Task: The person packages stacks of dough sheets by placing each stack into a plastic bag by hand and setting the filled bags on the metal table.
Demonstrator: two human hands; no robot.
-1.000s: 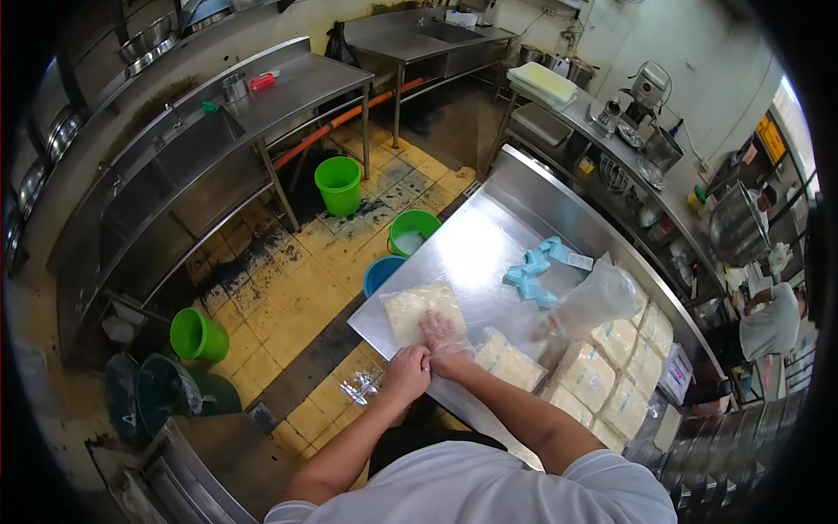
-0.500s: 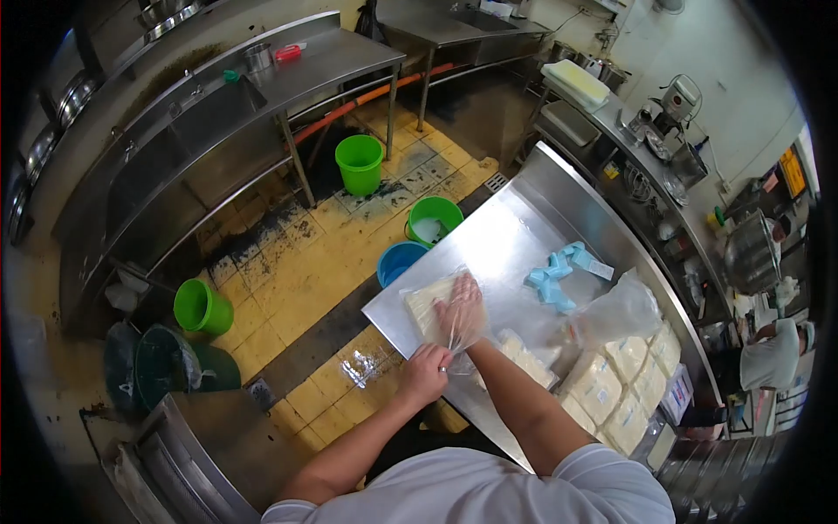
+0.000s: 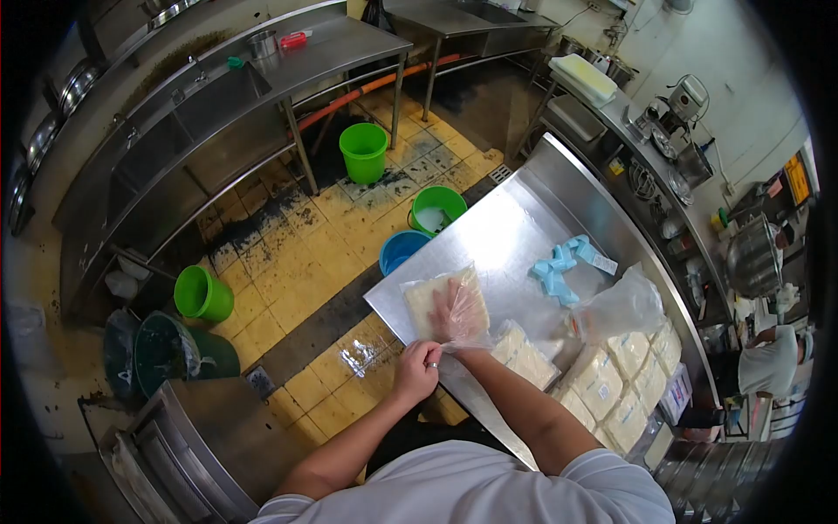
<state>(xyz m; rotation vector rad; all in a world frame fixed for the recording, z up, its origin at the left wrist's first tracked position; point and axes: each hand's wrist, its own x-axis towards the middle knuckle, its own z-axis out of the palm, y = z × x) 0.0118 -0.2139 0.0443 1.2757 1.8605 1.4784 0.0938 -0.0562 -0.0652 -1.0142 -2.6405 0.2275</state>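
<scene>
A clear plastic bag of pale shredded food [image 3: 421, 301] lies flat near the left edge of the steel table [image 3: 489, 231]. My right hand [image 3: 456, 313] is inside the bag, its fingers spread flat on the food under the film. At the bag's mouth, my left hand [image 3: 418, 368] is closed, pinching the plastic edge near my right wrist. Just right of my right wrist rests another filled bag [image 3: 524, 356]. Several sealed packs [image 3: 598, 384] are laid out in rows farther right.
Blue crumpled strips [image 3: 555, 269] and a heap of clear bags [image 3: 621, 306] lie on the table. A blue bucket [image 3: 403, 250] and green buckets [image 3: 363, 155] stand on the floor. A person [image 3: 768, 360] is at the far right.
The view has shifted, so the table sits farther right and up. My right hand has moved over the food inside the bag, its fingers now spread; my left hand still grips the bag's edge.
</scene>
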